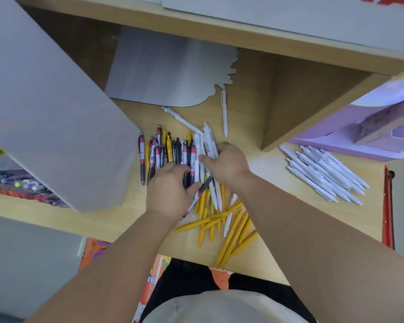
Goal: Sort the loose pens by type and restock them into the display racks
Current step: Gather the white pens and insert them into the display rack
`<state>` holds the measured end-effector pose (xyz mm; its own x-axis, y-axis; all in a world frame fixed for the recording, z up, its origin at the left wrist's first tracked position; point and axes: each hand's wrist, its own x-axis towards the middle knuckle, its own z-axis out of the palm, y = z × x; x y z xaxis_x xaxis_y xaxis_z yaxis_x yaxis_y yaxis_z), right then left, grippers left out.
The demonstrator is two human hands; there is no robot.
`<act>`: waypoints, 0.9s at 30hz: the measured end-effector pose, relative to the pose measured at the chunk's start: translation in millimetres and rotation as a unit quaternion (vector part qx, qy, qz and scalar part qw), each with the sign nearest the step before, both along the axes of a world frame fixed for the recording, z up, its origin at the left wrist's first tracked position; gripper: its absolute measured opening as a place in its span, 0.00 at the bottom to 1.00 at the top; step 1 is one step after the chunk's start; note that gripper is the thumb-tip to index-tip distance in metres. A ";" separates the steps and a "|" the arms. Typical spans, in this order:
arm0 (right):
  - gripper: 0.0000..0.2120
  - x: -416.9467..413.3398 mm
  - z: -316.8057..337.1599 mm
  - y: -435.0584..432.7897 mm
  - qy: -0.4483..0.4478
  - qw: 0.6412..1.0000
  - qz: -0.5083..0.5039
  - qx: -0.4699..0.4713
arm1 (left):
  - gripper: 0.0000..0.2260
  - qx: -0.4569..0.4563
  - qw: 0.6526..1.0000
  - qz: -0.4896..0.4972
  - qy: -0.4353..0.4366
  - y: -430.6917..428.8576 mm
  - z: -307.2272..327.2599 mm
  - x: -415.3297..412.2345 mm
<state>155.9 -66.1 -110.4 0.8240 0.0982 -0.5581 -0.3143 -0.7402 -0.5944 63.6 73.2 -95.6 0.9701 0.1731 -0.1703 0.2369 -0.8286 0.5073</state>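
Note:
A mixed pile of black-and-red, yellow and white pens lies at the middle of the wooden counter. My left hand rests on the pile's near side, thumb and fingers closed around a dark pen. My right hand grips a bunch of white pens at the pile's right edge. Loose yellow pens fan out below my hands. A sorted group of white pens lies at the right. Two stray white pens, one and another, lie farther back.
A large grey board leans over the counter's left side, above a rack of purple pens. A metal plate stands in the recess behind. A wooden divider and a lilac display box sit at right.

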 end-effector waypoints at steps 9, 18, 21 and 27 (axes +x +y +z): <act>0.12 4.0 6.8 -6.2 0.021 0.998 0.020 0.051 | 0.16 -0.004 0.999 0.038 0.027 -7.9 0.9 14.3; 0.08 13.8 15.8 -23.6 0.013 0.990 -0.080 0.116 | 0.20 -0.006 1.000 0.017 0.014 -12.1 4.1 20.7; 0.09 16.8 19.7 -25.3 0.013 0.989 -0.082 0.120 | 0.20 0.012 1.000 0.007 0.024 -14.3 5.7 24.1; 0.11 18.1 23.4 -29.4 -0.025 0.984 -0.113 0.132 | 0.09 0.084 0.994 -0.049 0.042 -19.8 7.1 35.5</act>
